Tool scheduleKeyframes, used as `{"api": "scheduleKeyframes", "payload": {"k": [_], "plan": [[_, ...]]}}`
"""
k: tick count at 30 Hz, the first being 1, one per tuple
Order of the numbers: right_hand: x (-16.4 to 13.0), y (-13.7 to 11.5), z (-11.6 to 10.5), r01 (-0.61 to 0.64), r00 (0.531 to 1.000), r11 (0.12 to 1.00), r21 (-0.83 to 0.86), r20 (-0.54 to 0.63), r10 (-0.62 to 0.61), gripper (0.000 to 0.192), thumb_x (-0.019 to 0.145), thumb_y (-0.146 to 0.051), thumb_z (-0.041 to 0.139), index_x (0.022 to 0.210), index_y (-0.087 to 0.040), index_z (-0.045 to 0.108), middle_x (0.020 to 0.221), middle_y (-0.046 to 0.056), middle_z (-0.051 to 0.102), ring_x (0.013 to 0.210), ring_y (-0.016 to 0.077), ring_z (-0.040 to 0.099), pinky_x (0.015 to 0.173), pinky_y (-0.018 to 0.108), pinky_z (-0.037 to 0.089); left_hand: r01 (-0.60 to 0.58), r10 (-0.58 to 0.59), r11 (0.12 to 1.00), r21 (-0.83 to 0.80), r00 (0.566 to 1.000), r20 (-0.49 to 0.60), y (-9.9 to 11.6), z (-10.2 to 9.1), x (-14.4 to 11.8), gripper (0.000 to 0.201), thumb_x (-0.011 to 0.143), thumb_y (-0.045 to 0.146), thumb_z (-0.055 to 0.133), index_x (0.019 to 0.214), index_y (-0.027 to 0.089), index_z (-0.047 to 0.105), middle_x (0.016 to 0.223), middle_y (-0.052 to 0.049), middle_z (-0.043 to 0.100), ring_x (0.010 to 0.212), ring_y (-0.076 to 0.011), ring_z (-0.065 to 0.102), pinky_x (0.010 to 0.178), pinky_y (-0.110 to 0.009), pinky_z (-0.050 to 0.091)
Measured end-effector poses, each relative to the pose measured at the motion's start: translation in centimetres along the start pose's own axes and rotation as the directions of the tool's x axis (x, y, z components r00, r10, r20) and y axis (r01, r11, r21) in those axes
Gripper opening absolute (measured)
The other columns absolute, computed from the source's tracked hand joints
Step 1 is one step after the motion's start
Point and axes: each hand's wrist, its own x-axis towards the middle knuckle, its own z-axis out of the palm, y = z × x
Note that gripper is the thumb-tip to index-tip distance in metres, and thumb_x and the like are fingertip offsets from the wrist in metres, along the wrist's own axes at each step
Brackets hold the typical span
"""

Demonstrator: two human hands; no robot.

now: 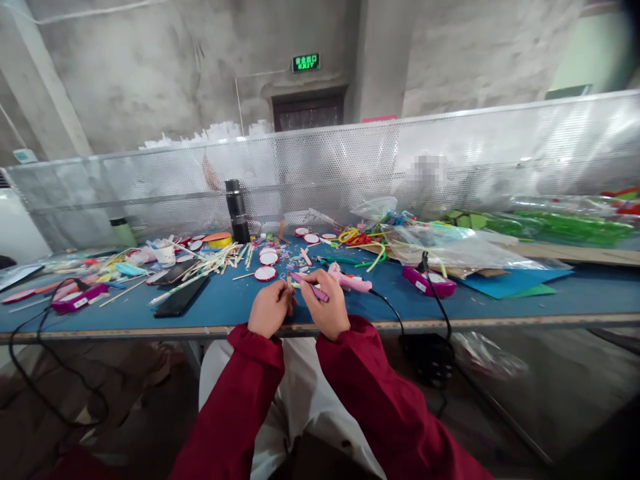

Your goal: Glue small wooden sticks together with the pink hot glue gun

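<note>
Pinching a small wooden stick (289,285) in closed left hand (269,308); right hand (325,308) gripping a purple pen-like tool (311,287), fingers wrapped tight; mid-assembly, I judge; next move needs steady tip placement.

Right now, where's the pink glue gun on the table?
In the head view the pink glue gun lies on the blue table, just beyond the right hand, with its black cord running off to the right.
</note>
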Motion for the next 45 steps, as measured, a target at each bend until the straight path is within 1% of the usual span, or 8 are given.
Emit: {"api": "scheduleKeyframes", "payload": {"k": [3, 7, 13, 17, 22, 27, 32, 45], "plan": [[0.03, 0.25, 0.15, 0.016, 1.000, 1.000, 0.015, 0.008, -0.016, 0.012, 0.093, -0.023, 0.060, 0.081, -0.025, 0.061, 0.077, -0.001, 0.068, 0.075, 0.0188, 0.061, 0.079, 0.036, 0.047, 0.007, -0.007, 1.000, -0.017, 1.000, 0.006, 0.05, 0.01, -0.03, 0.029, 0.099, 0.036, 0.047, 0.078, 0.023, 0.061, 0.058, 0.002, 0.066, 0.054, -0.0166, 0.062, 0.058, -0.027, 0.044], [0.05, 0.36, 0.24, -0.008, 1.000, 1.000, 0.021, -0.006, 0.008, 0.014, 0.093, -0.024, 0.059, 0.079, -0.025, 0.060, 0.076, -0.001, 0.067, 0.074, 0.0186, 0.059, 0.074, 0.034, 0.046, 0.009, -0.009, 1.000, 0.023, 1.000, 0.007, 0.20, -0.05, -0.05, 0.030, 0.099, 0.037, 0.046, 0.076, 0.023, 0.061, 0.058, 0.001, 0.067, 0.055, -0.0168, 0.063, 0.059, -0.027, 0.043], [0.06, 0.01, 0.09, -0.015, 1.000, 0.999, 0.029, 0.027, 0.014, 0.015, 0.092, -0.024, 0.059, 0.077, -0.025, 0.059, 0.077, -0.001, 0.067, 0.074, 0.0183, 0.060, 0.075, 0.034, 0.047, 0.008, -0.008, 0.999, 0.040, 1.000, -0.007, 0.25, -0.11, -0.10, 0.028, 0.099, 0.036, 0.047, 0.079, 0.023, 0.061, 0.059, 0.001, 0.066, 0.056, -0.0171, 0.063, 0.061, -0.027, 0.043], [0.06, -0.08, 0.10, -0.032, 0.999, 0.999, 0.029, -0.003, 0.032, 0.014, 0.093, -0.025, 0.059, 0.079, -0.025, 0.060, 0.078, 0.000, 0.068, 0.076, 0.0187, 0.061, 0.076, 0.034, 0.047, 0.002, -0.001, 0.998, 0.065, 1.000, -0.004, 0.25, -0.12, -0.09, 0.029, 0.099, 0.036, 0.047, 0.078, 0.023, 0.062, 0.059, 0.001, 0.066, 0.056, -0.0168, 0.062, 0.060, -0.027, 0.044], [0.08, -0.20, 0.02, -0.008, 1.000, 1.000, 0.003, 0.013, 0.008, 0.014, 0.093, -0.024, 0.059, 0.079, -0.025, 0.062, 0.077, 0.000, 0.069, 0.078, 0.0194, 0.064, 0.080, 0.035, 0.047, 0.018, -0.017, 0.999, 0.051, 1.000, -0.009, 0.32, -0.11, -0.09, 0.027, 0.099, 0.036, 0.047, 0.081, 0.022, 0.063, 0.062, 0.001, 0.068, 0.054, -0.0159, 0.062, 0.058, -0.026, 0.043], [0.07, -0.01, 0.12, -0.009, 1.000, 1.000, 0.006, -0.002, 0.009, 0.015, 0.093, -0.027, 0.061, 0.078, -0.025, 0.060, 0.076, 0.000, 0.068, 0.076, 0.0195, 0.063, 0.077, 0.034, 0.047, 0.005, -0.004, 0.999, 0.047, 1.000, -0.011, 0.34, -0.12, -0.07, 0.028, 0.098, 0.034, 0.047, 0.079, 0.022, 0.063, 0.061, 0.001, 0.068, 0.054, -0.0161, 0.062, 0.059, -0.027, 0.044], [0.11, 0.08, 0.15, -0.001, 1.000, 1.000, -0.004, 0.017, 0.001, 0.014, 0.092, -0.026, 0.062, 0.078, -0.025, 0.061, 0.076, -0.001, 0.069, 0.076, 0.0197, 0.063, 0.078, 0.035, 0.046, 0.010, -0.009, 1.000, 0.029, 1.000, -0.019, 0.35, -0.10, -0.04, 0.028, 0.098, 0.031, 0.047, 0.077, 0.022, 0.062, 0.059, 0.001, 0.067, 0.053, -0.0163, 0.061, 0.058, -0.027, 0.043], [0.03, -0.08, 0.11, -0.032, 0.999, 0.999, -0.012, 0.009, 0.032, 0.013, 0.094, -0.027, 0.059, 0.081, -0.024, 0.062, 0.080, 0.001, 0.069, 0.080, 0.0200, 0.063, 0.080, 0.035, 0.047, 0.003, -0.003, 1.000, 0.016, 1.000, -0.014, 0.83, -0.21, -0.27, 0.026, 0.098, 0.029, 0.048, 0.075, 0.022, 0.059, 0.063, 0.001, 0.069, 0.054, -0.0151, 0.060, 0.060, -0.027, 0.043]]}}
